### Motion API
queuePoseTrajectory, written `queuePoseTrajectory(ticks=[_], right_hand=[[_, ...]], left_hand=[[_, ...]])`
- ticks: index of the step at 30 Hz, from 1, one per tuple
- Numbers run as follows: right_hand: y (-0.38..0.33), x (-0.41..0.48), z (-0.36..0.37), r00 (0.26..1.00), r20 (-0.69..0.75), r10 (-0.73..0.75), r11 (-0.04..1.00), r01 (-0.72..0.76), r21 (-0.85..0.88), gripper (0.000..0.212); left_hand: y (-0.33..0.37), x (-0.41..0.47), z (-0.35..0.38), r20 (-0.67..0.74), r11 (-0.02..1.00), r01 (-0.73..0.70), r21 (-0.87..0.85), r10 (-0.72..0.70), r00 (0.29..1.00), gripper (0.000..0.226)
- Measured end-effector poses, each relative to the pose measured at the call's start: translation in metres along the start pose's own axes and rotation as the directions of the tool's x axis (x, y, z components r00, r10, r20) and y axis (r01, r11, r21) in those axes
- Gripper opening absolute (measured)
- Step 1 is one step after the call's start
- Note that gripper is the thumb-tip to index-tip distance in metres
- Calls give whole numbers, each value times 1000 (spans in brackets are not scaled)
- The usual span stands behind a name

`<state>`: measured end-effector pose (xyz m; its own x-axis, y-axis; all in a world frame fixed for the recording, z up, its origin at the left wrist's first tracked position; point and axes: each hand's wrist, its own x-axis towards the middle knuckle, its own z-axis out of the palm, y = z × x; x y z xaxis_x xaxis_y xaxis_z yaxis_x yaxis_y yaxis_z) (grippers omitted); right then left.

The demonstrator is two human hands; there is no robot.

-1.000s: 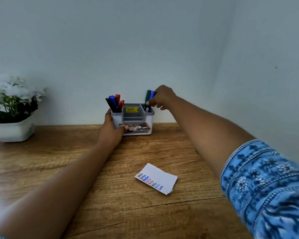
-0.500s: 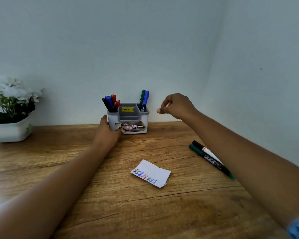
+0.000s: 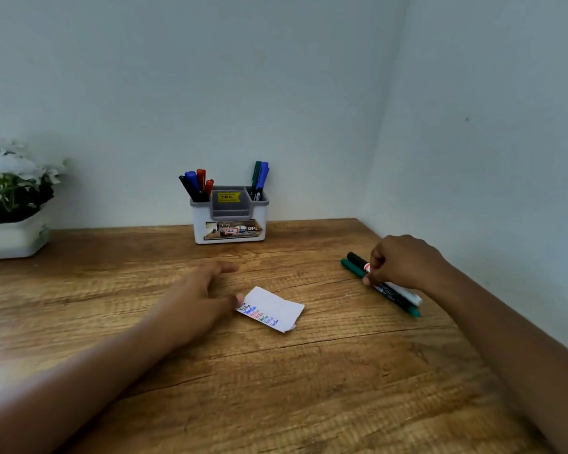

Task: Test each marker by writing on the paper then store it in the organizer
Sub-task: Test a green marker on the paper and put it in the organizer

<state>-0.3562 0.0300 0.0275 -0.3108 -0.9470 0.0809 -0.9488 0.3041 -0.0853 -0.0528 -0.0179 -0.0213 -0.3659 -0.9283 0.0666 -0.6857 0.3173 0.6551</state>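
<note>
I see wide free wood at the bottom of the frame; the counter (image 3: 309,388) ends at the wall on the right. The grained counter carries a white plastic organizer (image 3: 229,221) at the upper centre, with markers standing in it. My left hand (image 3: 194,303), fingers loosely spread, has left the organizer and now touches the small paper (image 3: 273,308). My right hand (image 3: 404,263) came down at the right; its fingers pinch the black marker (image 3: 358,259) beside a green marker (image 3: 351,267).
</note>
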Motion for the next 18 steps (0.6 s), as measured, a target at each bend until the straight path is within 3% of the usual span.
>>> queuePoseTrajectory(ticks=[6,12,16,18], right_hand=[[-16,-9,2,999,29,-31,999,31,-13,20],[-49,-31,2,950,-18,-312,926,308,216,10],[-61,-39,7,846,-139,-514,831,532,165,13],[-64,-42,9,777,-234,-585,781,617,95,12]], left_hand=[[7,-2,1,152,964,-145,224,112,982,40],[7,0,2,178,945,-158,288,109,978,43],[11,-3,0,72,988,-141,61,136,988,59],[18,-7,-1,-35,974,-226,11,226,973,65]])
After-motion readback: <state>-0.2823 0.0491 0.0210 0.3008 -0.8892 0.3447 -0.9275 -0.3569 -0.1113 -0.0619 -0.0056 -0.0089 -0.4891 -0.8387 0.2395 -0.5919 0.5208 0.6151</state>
